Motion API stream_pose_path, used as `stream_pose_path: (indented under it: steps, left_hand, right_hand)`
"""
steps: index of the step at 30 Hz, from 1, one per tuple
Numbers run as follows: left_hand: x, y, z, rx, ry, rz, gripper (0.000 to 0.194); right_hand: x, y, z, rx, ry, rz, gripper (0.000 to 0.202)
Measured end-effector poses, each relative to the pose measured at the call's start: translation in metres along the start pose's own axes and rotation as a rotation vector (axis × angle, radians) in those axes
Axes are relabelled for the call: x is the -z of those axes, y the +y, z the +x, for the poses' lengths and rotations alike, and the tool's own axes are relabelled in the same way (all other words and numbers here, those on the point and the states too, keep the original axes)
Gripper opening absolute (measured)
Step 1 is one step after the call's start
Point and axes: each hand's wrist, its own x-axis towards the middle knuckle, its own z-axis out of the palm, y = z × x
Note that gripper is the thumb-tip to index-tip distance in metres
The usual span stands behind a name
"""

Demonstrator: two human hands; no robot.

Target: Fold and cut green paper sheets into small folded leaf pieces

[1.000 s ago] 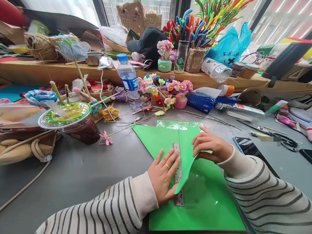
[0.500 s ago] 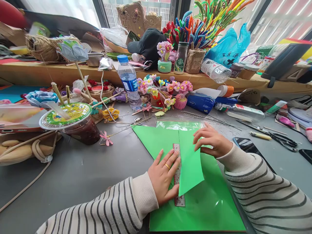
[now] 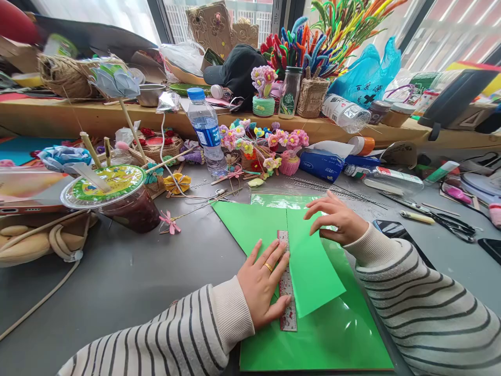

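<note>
My left hand lies flat with fingers spread, pressing a clear printed ruler onto a green paper sheet. A gold ring is on one finger. To the right of the ruler, a strip of the sheet is parted along the ruler's edge, and its near end lifts away. My right hand hovers over the upper right of that strip, fingers curved and apart, with nothing visibly held. Beneath lies a glossy pack of green paper in a clear sleeve.
To the left stand a tilted drink cup and a water bottle. Yarn flowers and a blue tissue pack line the back. At right are scissors, a craft knife and a phone.
My right hand has come off the paper strip and shifted slightly left and up, its fingers loosening. The strip's near end has swung right and flattened. My left hand has stayed on the ruler.
</note>
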Motion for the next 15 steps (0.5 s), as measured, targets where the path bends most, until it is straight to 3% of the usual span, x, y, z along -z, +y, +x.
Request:
stream_pose_path:
  steps: [4, 11, 13, 15]
  left_hand:
    - [0.001, 0.0, 0.0, -0.023, 0.022, -0.008, 0.062]
    - [0.003, 0.0, 0.0, -0.028, 0.033, -0.025, 0.064]
    - [0.002, 0.0, 0.0, -0.02, 0.013, -0.027, 0.064]
    - [0.001, -0.001, 0.0, -0.014, 0.006, -0.021, 0.064]
  right_hand:
    - [0.0, 0.0, 0.005, -0.005, 0.091, 0.026, 0.014]
    - [0.004, -0.003, 0.005, -0.079, 0.135, 0.127, 0.01]
    - [0.008, -0.004, 0.0, -0.183, 0.28, 0.21, 0.01]
    - [0.01, -0.003, -0.006, -0.437, 0.55, 0.339, 0.01]
